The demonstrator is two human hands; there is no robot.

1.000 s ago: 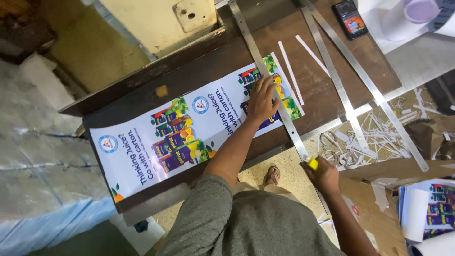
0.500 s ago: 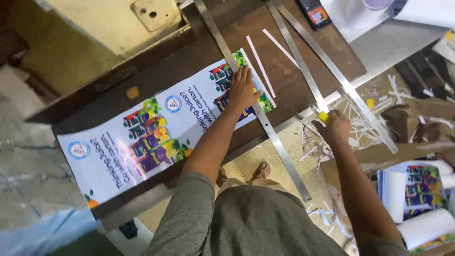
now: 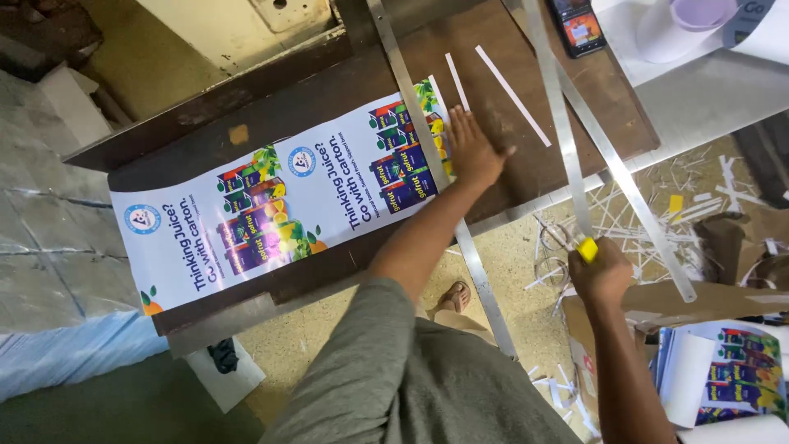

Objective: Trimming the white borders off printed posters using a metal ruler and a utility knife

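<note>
Pressing flat, left hand [image 3: 470,152] has slid off the poster [image 3: 279,205]; right-hand fingers [image 3: 604,271] stay clenched on yellow cutter [image 3: 587,248].

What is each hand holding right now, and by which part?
Right hand grips a small yellow-handled tool by its handle. Left hand holds nothing, pressing flat beside the long metal ruler.

Under the left hand [image 3: 470,152], the right end of the long printed paper poster [image 3: 279,205] is hidden. The right hand [image 3: 604,271] closes over a small yellow-handled tool [image 3: 587,248], its blade unseen. Beyond it, the dark flat phone [image 3: 578,23] and the pale purple tape roll [image 3: 703,12] are cut off by the top edge.
</note>
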